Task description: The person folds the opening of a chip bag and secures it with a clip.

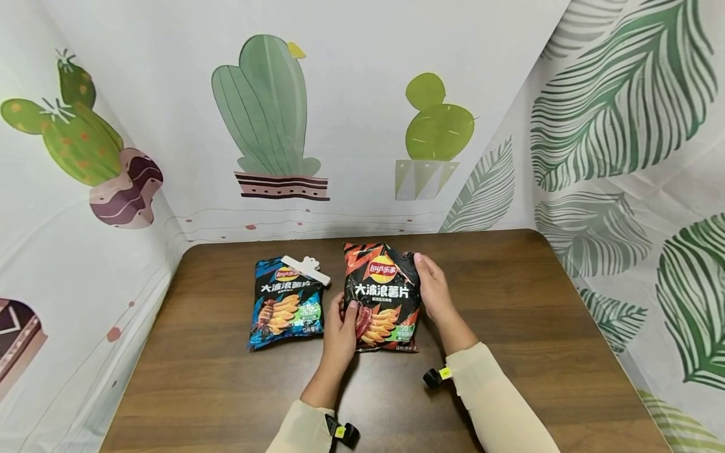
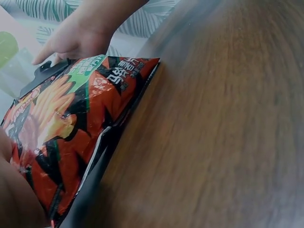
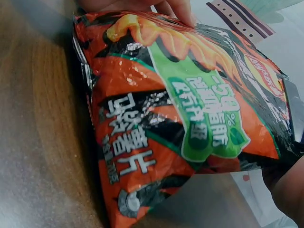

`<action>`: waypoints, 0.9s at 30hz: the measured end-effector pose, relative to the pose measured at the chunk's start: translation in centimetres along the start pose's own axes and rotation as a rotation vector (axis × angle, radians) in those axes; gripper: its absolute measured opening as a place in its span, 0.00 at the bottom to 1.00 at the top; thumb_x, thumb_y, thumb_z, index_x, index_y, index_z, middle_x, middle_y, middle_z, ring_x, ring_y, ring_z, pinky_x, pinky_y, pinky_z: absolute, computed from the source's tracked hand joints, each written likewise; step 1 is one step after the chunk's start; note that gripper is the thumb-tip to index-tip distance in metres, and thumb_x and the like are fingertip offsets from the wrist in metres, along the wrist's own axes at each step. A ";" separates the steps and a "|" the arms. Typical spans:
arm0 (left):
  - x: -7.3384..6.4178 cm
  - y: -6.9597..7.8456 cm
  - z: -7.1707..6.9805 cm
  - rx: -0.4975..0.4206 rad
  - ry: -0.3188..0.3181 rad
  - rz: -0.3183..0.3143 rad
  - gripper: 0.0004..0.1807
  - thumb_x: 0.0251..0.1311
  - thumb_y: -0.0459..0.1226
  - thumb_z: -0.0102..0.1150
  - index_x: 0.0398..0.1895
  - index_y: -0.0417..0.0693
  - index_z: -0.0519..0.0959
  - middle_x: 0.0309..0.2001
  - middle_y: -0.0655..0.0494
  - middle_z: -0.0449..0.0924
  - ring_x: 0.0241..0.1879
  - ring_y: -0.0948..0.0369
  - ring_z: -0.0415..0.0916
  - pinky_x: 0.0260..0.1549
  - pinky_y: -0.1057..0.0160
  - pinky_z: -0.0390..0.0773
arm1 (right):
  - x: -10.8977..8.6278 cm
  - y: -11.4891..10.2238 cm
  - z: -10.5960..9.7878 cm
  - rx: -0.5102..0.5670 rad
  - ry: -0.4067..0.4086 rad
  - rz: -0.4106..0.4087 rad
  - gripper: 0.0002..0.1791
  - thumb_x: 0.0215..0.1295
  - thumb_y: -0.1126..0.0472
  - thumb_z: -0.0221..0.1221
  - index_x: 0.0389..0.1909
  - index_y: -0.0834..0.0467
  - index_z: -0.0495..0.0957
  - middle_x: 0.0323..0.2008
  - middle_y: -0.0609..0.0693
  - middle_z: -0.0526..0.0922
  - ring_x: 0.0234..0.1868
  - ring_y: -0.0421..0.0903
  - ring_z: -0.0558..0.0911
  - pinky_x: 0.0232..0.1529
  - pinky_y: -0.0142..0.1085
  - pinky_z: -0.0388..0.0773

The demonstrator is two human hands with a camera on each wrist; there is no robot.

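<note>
A red and black bag of potato chips stands near the middle of the table, slightly tilted. My left hand grips its left side, the thumb lying on the front. At the bag's upper right corner sits a black bag clip, set slantwise across it. The fingers and thumb of my right hand pinch the outer end of this clip. In the left wrist view the bag's lower edge is close to the tabletop. The right wrist view shows the bag's printed front, with my left fingers behind it.
To the left lies a blue and black chip bag with a white clip across its upper right corner. The brown wooden table meets a patterned cloth backdrop at its far edge. Wrist cameras are strapped to both sleeves.
</note>
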State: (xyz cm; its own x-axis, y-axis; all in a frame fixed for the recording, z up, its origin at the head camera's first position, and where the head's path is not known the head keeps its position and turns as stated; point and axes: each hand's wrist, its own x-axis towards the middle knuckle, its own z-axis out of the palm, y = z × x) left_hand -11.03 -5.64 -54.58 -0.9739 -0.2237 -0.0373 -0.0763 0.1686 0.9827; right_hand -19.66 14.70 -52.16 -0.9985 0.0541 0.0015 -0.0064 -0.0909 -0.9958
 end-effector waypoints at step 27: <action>1.3 -0.8 1.5 -0.087 0.106 -0.057 0.18 0.74 0.39 0.52 0.63 0.44 0.72 0.50 0.46 0.79 0.43 0.61 0.72 0.44 0.63 0.72 | -1.5 2.8 0.0 -0.120 -0.042 0.209 0.30 0.76 0.50 0.55 0.74 0.57 0.63 0.67 0.61 0.75 0.51 0.39 0.79 0.51 0.25 0.74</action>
State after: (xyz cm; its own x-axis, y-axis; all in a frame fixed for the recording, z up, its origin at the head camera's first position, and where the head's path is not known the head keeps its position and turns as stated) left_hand -12.59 -4.61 -55.65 -0.9401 -0.3318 -0.0781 -0.1070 0.0698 0.9918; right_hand -18.21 14.40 -54.93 -0.9788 0.0048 -0.2046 0.2047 0.0231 -0.9786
